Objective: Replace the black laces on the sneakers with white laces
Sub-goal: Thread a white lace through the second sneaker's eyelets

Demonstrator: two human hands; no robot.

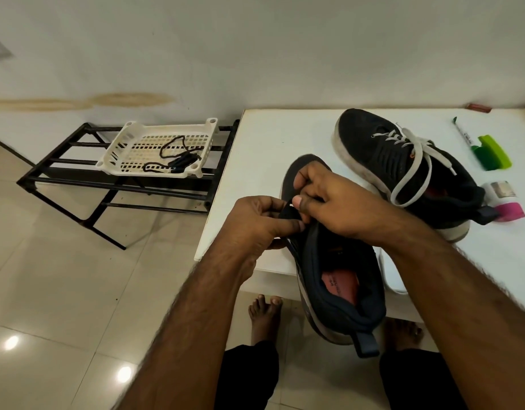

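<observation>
A black sneaker (338,279) overhangs the near edge of the white table (264,149), heel towards me. My left hand (255,223) pinches its tongue and upper from the left. My right hand (326,199) curls over the lacing area, fingers pinching there; a sliver of white shows at its thumb. What lace it holds is hidden. A white lace (388,276) loops beside this shoe on the right. A second black sneaker (382,161) lies behind, threaded with a white lace (415,161). Black laces (175,156) lie in the white basket (128,143).
The basket sits on a black metal rack (77,179) left of the table. A green brush (492,153), a pen (462,133) and a pink-and-white container (506,202) lie at the table's right. My bare feet (264,318) stand on the tiled floor below.
</observation>
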